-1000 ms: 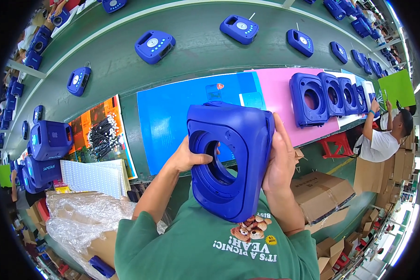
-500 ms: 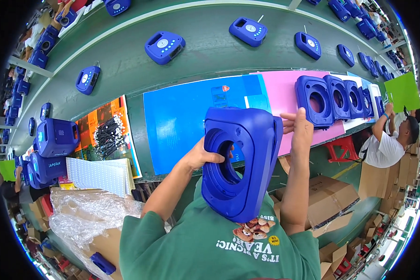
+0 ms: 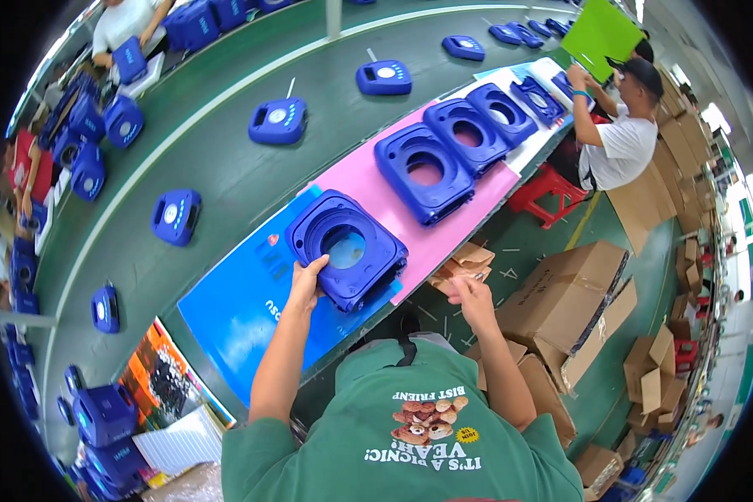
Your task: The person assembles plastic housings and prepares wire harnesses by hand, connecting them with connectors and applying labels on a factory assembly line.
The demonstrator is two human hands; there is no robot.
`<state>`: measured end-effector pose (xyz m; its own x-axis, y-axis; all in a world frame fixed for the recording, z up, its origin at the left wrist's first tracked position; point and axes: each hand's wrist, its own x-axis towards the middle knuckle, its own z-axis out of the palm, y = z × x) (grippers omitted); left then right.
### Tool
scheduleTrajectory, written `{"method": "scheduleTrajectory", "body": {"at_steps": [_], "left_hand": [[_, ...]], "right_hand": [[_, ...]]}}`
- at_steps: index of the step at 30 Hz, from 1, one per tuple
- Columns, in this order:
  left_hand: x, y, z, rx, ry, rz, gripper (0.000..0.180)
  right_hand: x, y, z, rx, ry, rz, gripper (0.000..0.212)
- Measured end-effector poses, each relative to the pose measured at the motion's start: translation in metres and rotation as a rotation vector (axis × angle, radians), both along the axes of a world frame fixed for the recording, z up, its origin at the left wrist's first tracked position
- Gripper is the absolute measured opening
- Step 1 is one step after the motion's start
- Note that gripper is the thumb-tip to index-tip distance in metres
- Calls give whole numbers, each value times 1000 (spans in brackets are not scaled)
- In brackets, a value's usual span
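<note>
A blue plastic speaker housing (image 3: 375,238) with a big round opening rests on the blue sheet (image 3: 226,314). My left hand (image 3: 307,283) grips its near left edge, thumb laid over the rim by the opening. Off the table's near edge, my right hand (image 3: 474,299) is apart from the housing, beside an open brown paper bag or small carton (image 3: 468,261). Its fingers are pinched together; whatever is between them is too small to make out. More housings of the same kind, such as the nearest one (image 3: 445,197), stand in a row on the pink sheet (image 3: 347,171).
A green conveyor (image 3: 226,197) carries several blue units past the table. Large cardboard boxes (image 3: 552,293) stand on the floor to the right. A co-worker in white (image 3: 623,138) sits at the far right by a red stool (image 3: 548,192). Black cables (image 3: 169,381) lie at the left.
The housing went from being held up before my chest to lying on the sheet. My right hand moved away from it, down to the bag. The view has turned right.
</note>
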<state>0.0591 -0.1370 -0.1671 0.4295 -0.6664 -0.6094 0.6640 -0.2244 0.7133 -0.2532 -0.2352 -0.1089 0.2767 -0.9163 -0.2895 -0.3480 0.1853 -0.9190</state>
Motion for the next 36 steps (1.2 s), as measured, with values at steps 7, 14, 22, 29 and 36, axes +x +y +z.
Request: {"method": "scheduleTrajectory", "body": {"at_steps": [7, 14, 22, 29, 36], "left_hand": [[-5, -102, -49, 58, -300, 40, 52], [-45, -186, -43, 53, -66, -38, 46], [-66, -218, -49, -323, 21, 34, 28], [-135, -136, -42, 47, -540, -124, 49], [-175, 133, -3, 187, -407, 415, 43]], "right_hand": [[-88, 1, -26, 67, 25, -150, 27], [-121, -14, -28, 116, 98, -82, 27], [-123, -22, -41, 24, 281, 174, 36], [-100, -39, -78, 305, 40, 471, 31], [-26, -19, -115, 500, 235, 1004, 28]]}}
